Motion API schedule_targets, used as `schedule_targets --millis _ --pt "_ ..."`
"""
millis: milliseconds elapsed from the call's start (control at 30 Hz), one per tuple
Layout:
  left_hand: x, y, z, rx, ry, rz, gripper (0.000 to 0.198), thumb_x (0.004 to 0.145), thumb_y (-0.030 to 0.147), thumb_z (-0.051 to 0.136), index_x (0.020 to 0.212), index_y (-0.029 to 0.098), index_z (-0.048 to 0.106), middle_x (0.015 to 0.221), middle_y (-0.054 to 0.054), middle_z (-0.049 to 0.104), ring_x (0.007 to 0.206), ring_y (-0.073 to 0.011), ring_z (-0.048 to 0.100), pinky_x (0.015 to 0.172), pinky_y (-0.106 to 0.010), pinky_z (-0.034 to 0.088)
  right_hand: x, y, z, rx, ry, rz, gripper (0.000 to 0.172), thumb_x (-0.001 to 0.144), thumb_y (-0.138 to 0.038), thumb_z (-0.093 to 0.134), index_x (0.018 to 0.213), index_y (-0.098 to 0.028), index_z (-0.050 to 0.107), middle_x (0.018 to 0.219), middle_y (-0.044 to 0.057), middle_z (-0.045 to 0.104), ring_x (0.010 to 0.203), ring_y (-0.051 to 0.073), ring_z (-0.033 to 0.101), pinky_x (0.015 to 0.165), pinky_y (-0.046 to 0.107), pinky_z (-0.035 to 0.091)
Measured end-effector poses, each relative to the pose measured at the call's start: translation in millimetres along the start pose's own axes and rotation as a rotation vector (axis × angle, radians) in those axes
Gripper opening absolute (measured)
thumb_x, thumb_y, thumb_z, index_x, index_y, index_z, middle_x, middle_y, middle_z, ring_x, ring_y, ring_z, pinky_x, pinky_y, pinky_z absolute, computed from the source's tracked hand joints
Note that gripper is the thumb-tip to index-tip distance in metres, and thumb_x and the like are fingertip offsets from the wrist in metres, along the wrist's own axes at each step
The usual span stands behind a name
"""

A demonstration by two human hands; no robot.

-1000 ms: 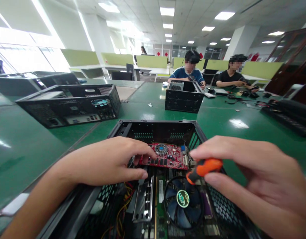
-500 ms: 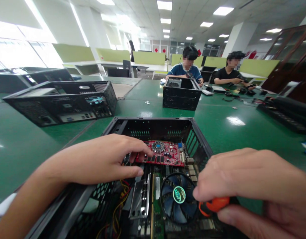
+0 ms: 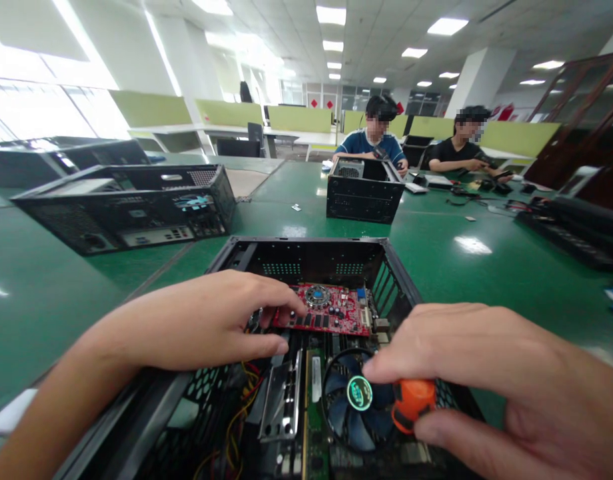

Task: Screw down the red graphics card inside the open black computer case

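While the red gfx card point(image 3: 322, 310) is pinched by the left hand point(image 3: 206, 327), the orange screwdriver point(image 3: 413, 403) is clamped in the right hand point(image 3: 491, 387) just behind it, over the fan point(image 3: 359, 400), so card fastening seems underway & tip-to-screw alignment is called for.

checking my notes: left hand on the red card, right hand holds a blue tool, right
No: the head view shows the tool orange, not blue. The left hand is on the red card; the right hand holds the tool.

Your glossy green tabletop point(image 3: 436, 247) runs far; bright glass windows point(image 3: 46, 113) left, rectangular white ceiling lights point(image 3: 331, 15), lime-green partition screens point(image 3: 299, 119) beyond.
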State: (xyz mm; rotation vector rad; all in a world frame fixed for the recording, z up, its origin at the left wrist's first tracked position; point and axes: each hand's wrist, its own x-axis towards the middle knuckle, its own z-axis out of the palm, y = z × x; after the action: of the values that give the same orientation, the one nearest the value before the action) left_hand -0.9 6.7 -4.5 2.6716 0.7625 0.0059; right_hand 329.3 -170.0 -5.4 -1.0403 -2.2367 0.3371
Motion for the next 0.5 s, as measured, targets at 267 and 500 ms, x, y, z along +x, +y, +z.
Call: schedule_targets --millis 267,500 --pt "0.7 2.5 -3.1 -0.02 -0.032 -0.009 0.038 0.108 0.048 0.085 0.142 0.037 0.096 0.13 -0.001 0.102 0.116 -0.0332 0.096 0.098 -0.038 0.069 8.1 -2.9 24.1 0.06 0.023 0.023 0.041 0.114 -0.039 0.094 0.155 -0.036 0.098 0.128 0.011 0.102 0.133 0.039 0.096 0.115 0.047 0.082" --pt "-1.4 1.1 -2.2 -0.042 -0.03 0.006 0.037 0.108 0.046 0.085 0.141 0.037 0.097 0.129 -0.002 0.102 0.116 -0.0333 0.096 0.097 -0.037 0.071 19.1 -4.0 29.2 0.155 -0.021 0.012 0.032 0.126 -0.029 0.079 0.151 -0.029 0.099 0.131 0.008 0.104 0.122 0.026 0.1 0.118 0.032 0.078"
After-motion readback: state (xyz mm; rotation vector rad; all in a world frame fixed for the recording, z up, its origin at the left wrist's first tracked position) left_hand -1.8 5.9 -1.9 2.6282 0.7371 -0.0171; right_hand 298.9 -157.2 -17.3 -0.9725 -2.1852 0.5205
